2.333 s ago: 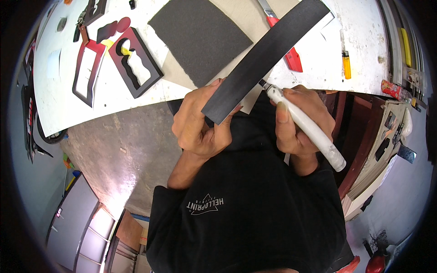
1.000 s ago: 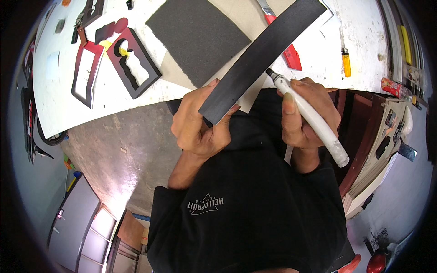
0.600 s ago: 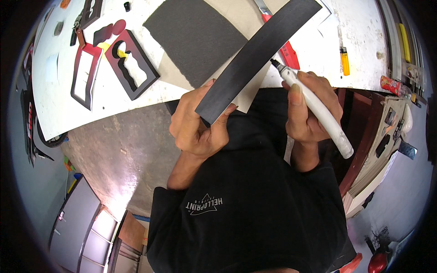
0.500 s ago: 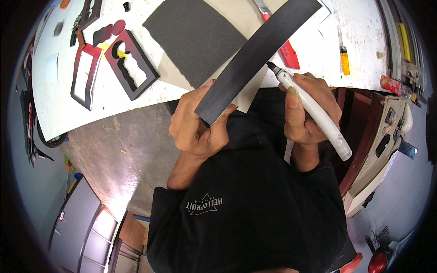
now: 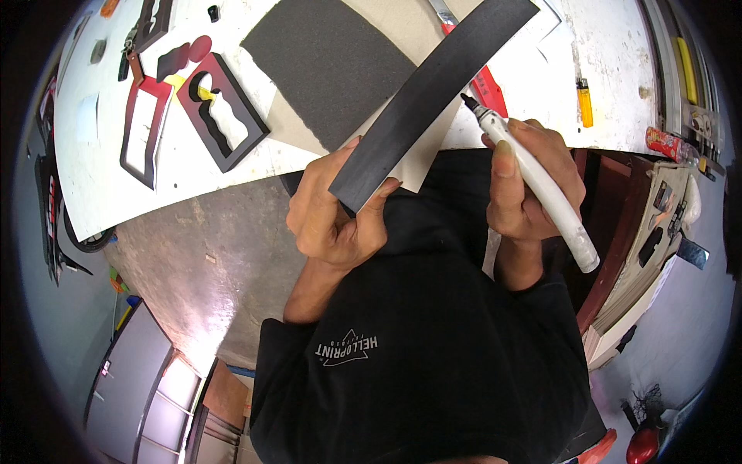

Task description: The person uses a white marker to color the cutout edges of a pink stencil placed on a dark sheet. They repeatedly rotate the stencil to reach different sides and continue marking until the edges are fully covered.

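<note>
A flat black strip (image 5: 433, 97) slants up to the right, its near end pinched between the thumb and fingers of my left hand (image 5: 336, 209). My right hand (image 5: 533, 182) grips a white marker (image 5: 537, 178) with its dark tip pointing up and left. That tip sits just off the strip's right edge, with a small gap between them. Beyond the strip, a dark grey sheet (image 5: 328, 69) rests on beige cardboard (image 5: 297, 124) on the white table. Partly covered by the strip lies a red utility knife (image 5: 488, 93).
Dark red and black cut-out frames (image 5: 224, 116) lie on the left of the white table (image 5: 610, 46). A yellow lighter (image 5: 585, 104) is at the right. A small black cap (image 5: 214, 13) stands near the far edge. Stacked sheets (image 5: 630, 271) fill a shelf at the right.
The marker's tip has moved slightly right and up, away from the strip's edge. The strip has shifted a little left in my left hand's grip.
</note>
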A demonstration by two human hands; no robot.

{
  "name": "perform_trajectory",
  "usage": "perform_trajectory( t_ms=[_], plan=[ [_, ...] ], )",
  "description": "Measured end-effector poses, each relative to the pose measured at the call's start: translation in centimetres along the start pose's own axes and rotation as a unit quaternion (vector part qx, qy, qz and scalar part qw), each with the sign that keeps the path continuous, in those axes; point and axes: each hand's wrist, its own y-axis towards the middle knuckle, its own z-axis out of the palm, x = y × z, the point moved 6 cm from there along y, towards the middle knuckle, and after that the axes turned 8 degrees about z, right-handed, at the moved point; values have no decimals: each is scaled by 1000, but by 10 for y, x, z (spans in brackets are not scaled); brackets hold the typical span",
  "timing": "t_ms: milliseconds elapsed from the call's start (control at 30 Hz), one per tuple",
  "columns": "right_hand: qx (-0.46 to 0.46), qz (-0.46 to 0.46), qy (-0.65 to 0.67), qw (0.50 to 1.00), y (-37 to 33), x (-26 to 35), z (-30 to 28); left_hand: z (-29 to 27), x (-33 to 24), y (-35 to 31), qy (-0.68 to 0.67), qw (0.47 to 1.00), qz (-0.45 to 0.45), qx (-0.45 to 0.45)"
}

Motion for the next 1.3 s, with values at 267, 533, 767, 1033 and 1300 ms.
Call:
perform_trajectory(
  t_ms=[267,533,767,1033,1300],
  plan=[
    [18,-2,-39,999,1,-1,2,2,-4,4,6,1000,5,11],
    [9,-20,-34,999,2,2,-2,-1,-4,1,23,1000,8,13],
    [-14,-20,-42,999,4,3,-1,0,-3,1,9,1000,6,12],
    [-11,-15,-25,1000,4,4,-2,0,-1,-2,9,1000,-9,15],
    [16,-23,-66,997,2,5,-2,0,-2,1,7,1000,-10,15]
  ],
)
